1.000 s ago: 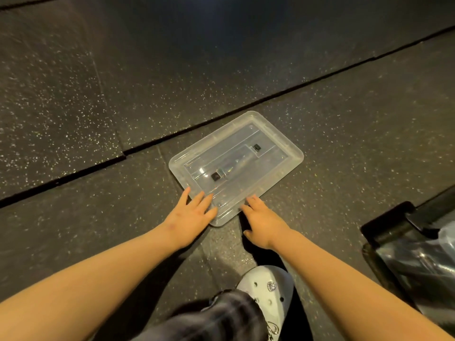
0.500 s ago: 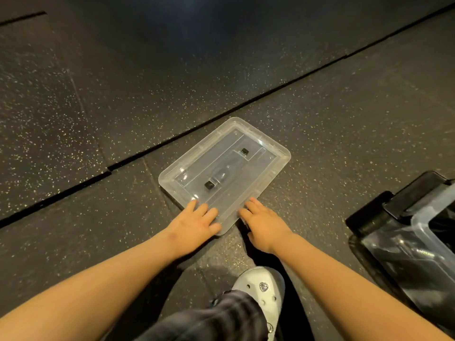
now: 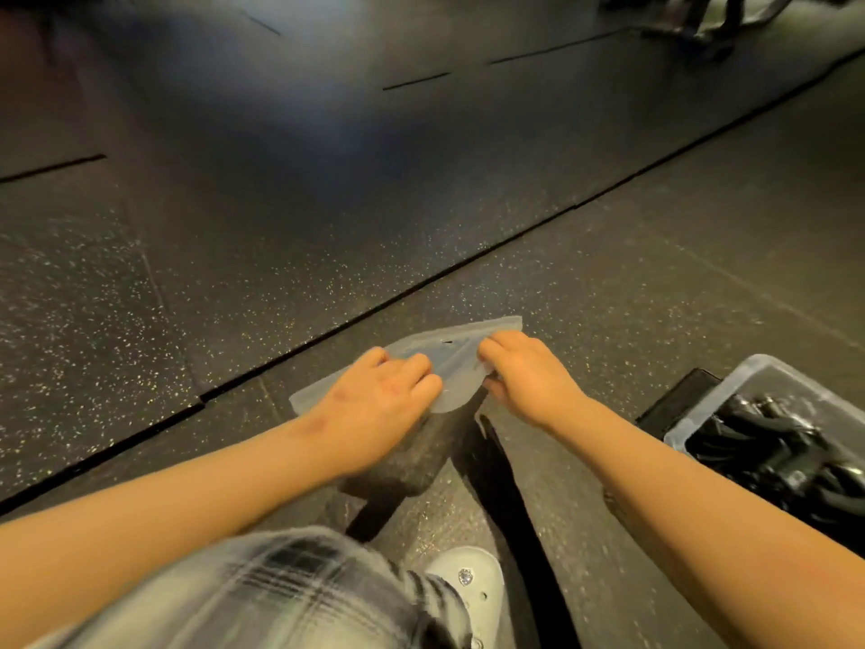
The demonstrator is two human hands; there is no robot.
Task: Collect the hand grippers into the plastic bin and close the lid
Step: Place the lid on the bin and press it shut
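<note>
Lid of clear plastic is sitting tilted, its near edge raised off the speckled rubber floor. Left hand is curling its grip over one side of that edge and right hand is pinching the other, likely to carry it. Plastic bin, at far right, is holding the black hand grippers.

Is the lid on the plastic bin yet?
No, the left hand and right hand hold the lid above the floor, apart from the bin, which stands open with black hand grippers inside.
</note>
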